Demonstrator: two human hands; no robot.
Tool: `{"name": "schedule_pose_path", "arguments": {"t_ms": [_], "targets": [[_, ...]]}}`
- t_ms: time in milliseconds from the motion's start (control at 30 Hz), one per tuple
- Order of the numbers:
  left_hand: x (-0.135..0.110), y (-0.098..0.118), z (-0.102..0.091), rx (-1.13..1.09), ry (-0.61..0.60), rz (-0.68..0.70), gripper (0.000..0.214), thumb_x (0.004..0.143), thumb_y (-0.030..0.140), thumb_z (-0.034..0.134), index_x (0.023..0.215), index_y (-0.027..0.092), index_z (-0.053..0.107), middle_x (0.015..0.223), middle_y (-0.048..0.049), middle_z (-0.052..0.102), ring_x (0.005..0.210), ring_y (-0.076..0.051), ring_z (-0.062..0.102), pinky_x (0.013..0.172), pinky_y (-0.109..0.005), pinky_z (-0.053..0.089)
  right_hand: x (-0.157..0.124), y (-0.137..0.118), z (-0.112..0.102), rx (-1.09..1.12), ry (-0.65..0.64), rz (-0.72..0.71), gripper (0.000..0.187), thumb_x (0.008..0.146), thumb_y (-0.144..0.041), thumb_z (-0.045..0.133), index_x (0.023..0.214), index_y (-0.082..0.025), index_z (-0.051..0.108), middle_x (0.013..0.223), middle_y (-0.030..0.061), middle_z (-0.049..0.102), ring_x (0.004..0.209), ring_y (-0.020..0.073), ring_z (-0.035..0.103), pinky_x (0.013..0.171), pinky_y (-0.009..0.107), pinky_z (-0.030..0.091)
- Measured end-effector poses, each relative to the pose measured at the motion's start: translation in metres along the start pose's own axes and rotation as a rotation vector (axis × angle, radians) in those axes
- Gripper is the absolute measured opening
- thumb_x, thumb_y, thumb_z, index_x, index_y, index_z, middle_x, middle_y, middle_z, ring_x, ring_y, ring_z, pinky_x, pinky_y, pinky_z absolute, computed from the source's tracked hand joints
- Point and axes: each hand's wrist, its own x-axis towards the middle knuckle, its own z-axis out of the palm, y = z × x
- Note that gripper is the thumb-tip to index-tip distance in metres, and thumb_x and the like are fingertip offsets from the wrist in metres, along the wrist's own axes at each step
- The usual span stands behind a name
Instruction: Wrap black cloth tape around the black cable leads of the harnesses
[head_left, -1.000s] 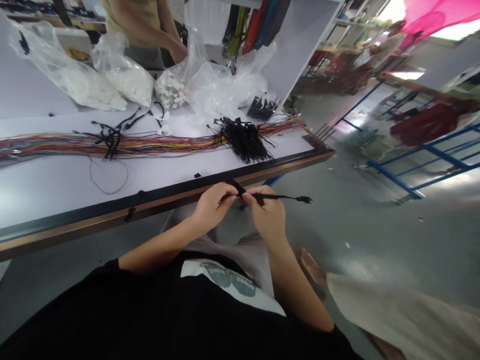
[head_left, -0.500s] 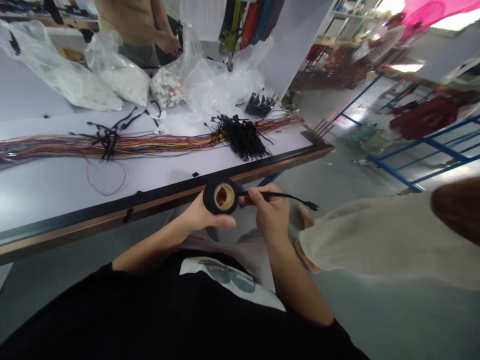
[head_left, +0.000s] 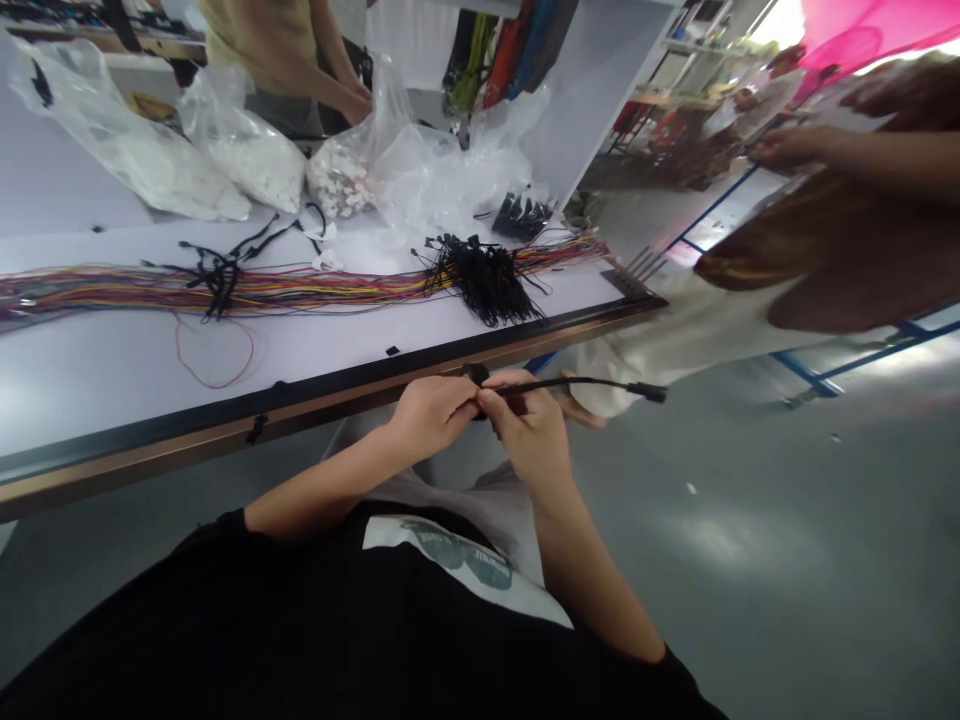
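My left hand [head_left: 431,410] and my right hand [head_left: 525,430] are closed together just below the table's front edge, above my lap. Both pinch a thin black cable [head_left: 577,383] that sticks out to the right and ends in a small black plug. A black roll of tape [head_left: 474,375] shows only as a sliver between my fingertips. On the table [head_left: 112,370] lies a long bundle of coloured wires [head_left: 300,288], with a heap of black cables [head_left: 487,275] resting on it.
Clear plastic bags [head_left: 240,155] of small white parts stand at the back of the table. A person in a yellow top [head_left: 285,40] works behind them. Another person [head_left: 825,230] passes close on my right. Blue metal frames stand on the grey floor beyond.
The tape roll, held up face-on half a second ago, is now tucked down between my fingers. The cable tip has risen slightly. The person on my right has moved up and away.
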Motion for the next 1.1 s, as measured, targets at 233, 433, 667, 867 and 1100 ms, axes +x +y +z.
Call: {"name": "schedule_pose_path", "arguments": {"t_ms": [233,433,667,867,1100], "targets": [[-0.011,-0.004,0.004,0.212,0.167,0.083,0.016,0.086,0.023,0.049,0.082,0.016,0.063,0.076,-0.0026,0.07,0.069,-0.012,0.064,0.065,-0.022,0.05,-0.003,0.005,0.008,0.041,0.143,0.059,0.022,0.074,-0.042,0.062,0.073,-0.021,0.056,0.067,-0.0011,0.064,0.062,0.0165,0.062,0.061,0.032,0.048],[-0.015,-0.006,0.001,0.257,0.159,0.141,0.018,0.087,0.023,0.049,0.085,0.015,0.066,0.08,-0.0049,0.072,0.076,-0.014,0.067,0.071,-0.024,0.052,-0.005,0.01,0.013,0.124,0.227,0.129,0.027,0.073,-0.047,0.063,0.069,-0.021,0.056,0.06,-0.0016,0.064,0.056,0.0167,0.062,0.058,0.032,0.049],[-0.013,-0.001,-0.006,0.008,-0.016,-0.199,0.015,0.083,0.021,0.052,0.074,0.015,0.063,0.07,-0.0028,0.068,0.067,-0.014,0.064,0.067,-0.026,0.051,-0.006,0.012,0.016,0.215,0.192,0.158,0.026,0.073,-0.045,0.064,0.068,-0.02,0.056,0.058,-0.0018,0.065,0.054,0.0161,0.062,0.058,0.032,0.05],[-0.003,-0.012,-0.013,-0.934,-0.337,-0.567,0.036,0.073,0.043,0.063,0.096,0.016,0.058,0.087,-0.0065,0.067,0.07,-0.015,0.063,0.064,-0.029,0.052,-0.004,0.011,0.008,0.082,0.158,0.028,0.022,0.071,-0.037,0.066,0.062,-0.021,0.054,0.071,0.0,0.067,0.065,0.0157,0.063,0.062,0.03,0.048],[0.001,-0.011,-0.004,-1.163,-0.102,-0.558,0.048,0.062,0.056,0.068,0.084,0.015,0.059,0.083,-0.0056,0.064,0.08,-0.018,0.061,0.074,-0.034,0.05,-0.005,0.022,0.014,0.273,0.201,0.114,0.023,0.07,-0.037,0.066,0.061,-0.021,0.053,0.063,-0.0031,0.063,0.053,0.0132,0.06,0.054,0.029,0.048]]}}
